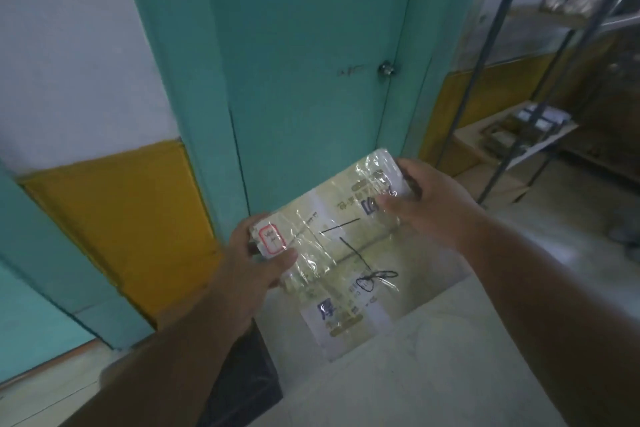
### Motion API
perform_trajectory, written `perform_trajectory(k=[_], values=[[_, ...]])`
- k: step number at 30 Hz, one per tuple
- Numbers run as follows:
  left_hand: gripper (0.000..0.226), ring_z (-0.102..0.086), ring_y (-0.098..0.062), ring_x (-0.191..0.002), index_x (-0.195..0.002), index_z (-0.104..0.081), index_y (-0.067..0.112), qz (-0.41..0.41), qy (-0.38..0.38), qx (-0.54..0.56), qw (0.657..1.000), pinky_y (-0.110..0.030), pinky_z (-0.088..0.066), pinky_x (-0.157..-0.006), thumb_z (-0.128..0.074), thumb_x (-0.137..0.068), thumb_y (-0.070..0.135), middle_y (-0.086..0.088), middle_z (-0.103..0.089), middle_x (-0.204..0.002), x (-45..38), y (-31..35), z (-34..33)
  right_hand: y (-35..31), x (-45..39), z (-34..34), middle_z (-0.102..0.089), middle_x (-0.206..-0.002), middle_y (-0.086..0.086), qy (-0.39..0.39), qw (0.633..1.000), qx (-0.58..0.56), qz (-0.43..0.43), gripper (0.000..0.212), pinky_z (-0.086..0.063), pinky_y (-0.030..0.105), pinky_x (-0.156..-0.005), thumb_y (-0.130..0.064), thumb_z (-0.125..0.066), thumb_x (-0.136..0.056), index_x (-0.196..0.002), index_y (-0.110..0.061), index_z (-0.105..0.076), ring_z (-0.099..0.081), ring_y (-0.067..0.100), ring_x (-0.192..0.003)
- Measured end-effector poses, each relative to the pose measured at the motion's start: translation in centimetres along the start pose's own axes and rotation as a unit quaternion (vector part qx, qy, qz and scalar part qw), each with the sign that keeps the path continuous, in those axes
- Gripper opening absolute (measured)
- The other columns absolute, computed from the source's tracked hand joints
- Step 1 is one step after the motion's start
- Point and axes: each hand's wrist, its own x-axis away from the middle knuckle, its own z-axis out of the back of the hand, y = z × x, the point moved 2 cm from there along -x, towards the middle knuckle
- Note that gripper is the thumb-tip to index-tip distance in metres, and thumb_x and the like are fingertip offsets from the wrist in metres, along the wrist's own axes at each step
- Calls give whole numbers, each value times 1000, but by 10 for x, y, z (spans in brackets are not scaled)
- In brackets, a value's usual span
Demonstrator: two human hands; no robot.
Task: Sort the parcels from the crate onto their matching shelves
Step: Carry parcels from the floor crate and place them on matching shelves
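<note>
I hold the parcel (349, 253) in the air between my hands. My left hand (252, 263) clamps its near-left corner, thumb on top; my right hand (426, 201) grips its far edge. Beyond it stands a teal door (304, 62), with a shelf rack (519, 135) at the right.

2 bare forearms reach in, the left hand (254, 258) and right hand (427, 203) without gloves, sleeves or jewellery.
</note>
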Motion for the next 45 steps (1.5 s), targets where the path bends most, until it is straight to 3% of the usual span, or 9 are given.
perform_trajectory(k=[6, 10, 17, 20, 23, 26, 32, 35, 45], values=[[46, -72, -25, -99, -109, -57, 37, -19, 30, 41, 999, -47, -61, -81, -79, -81, 7, -4, -69, -114, -15, -15, -107, 91, 0, 77, -65, -109, -14, 84, 993, 64, -46, 59, -52, 32, -80, -60, -68, -80, -132, -36, -53, -63, 12, -95], [44, -70, -26, -97, -115, -55, 24, -9, 9, 86, 996, -38, -62, -69, -73, -83, 0, -9, -69, -112, -33, -16, -172, 161, 5, 118, -65, -88, -9, 103, 988, 66, -93, 49, -49, 32, -68, -62, -67, -74, -108, -29, -57, -64, 14, -82], [44, -70, -23, -94, -111, -58, 32, 5, -41, 59, 997, -43, -59, -76, -74, -84, 2, -7, -70, -111, -84, -39, -265, 242, -6, 154, -60, -85, -13, 169, 970, 12, -174, 38, -41, 20, -55, -50, -76, -81, -108, -32, -56, -58, 1, -73], [48, -71, -25, -100, -119, -59, 36, 21, -80, 58, 995, -45, -58, -83, -72, -86, 3, -5, -73, -112, -129, -47, -299, 267, -21, 171, -58, -87, -12, 165, 965, 17, -204, 38, -34, 9, -45, -48, -75, -83, -113, -32, -57, -49, -7, -69], [56, -69, -25, -107, -135, -52, 30, 46, -135, 45, 989, -42, -55, -90, -70, -89, 4, -6, -71, -120, -177, -53, -350, 299, -38, 194, -60, -95, -3, 196, 945, 31, -260, 43, -35, 20, -52, -58, -74, -78, -105, -30, -56, -50, 0, -72], [44, -68, -21, -108, -121, -58, 32, 52, -199, 13, 979, -39, -54, -89, -72, -87, 7, -4, -70, -122, -217, -55, -417, 328, -45, 232, -60, -92, -1, 226, 922, 43, -310, 43, -37, 24, -54, -60, -74, -77, -96, -28, -52, -54, 10, -75], [71, -64, -21, -113, -123, -51, 51, 70, -327, -8, 942, -49, -59, -89, -79, -80, 2, 4, -61, -130, -247, -63, -556, 389, -34, 321, -62, -100, -2, 358, 859, 21, -365, 48, -52, 33, -69, -56, -81, -70, -103, -30, -58, -60, 19, -86], [61, -67, -30, -107, -123, -54, 30, 119, -372, -40, 920, -46, -61, -82, -84, -71, 15, -7, -64, -124, -248, -86, -621, 431, -29, 360, -61, -110, 3, 431, 822, -1, -372, 55, -58, 33, -68, -49, -86, -69, -113, -31, -58, -63, 21, -90], [70, -73, -33, -81, -135, -49, 26, 158, -427, -183, 871, -36, -58, -65, -86, -76, 24, -16, -67, -117, -297, -132, -815, 582, -81, 486, -48, -112, 0, 336, 865, 47, -371, 45, -33, 6, -44, -45, -80, -79, -108, -36, -47, -53, 11, -84]])
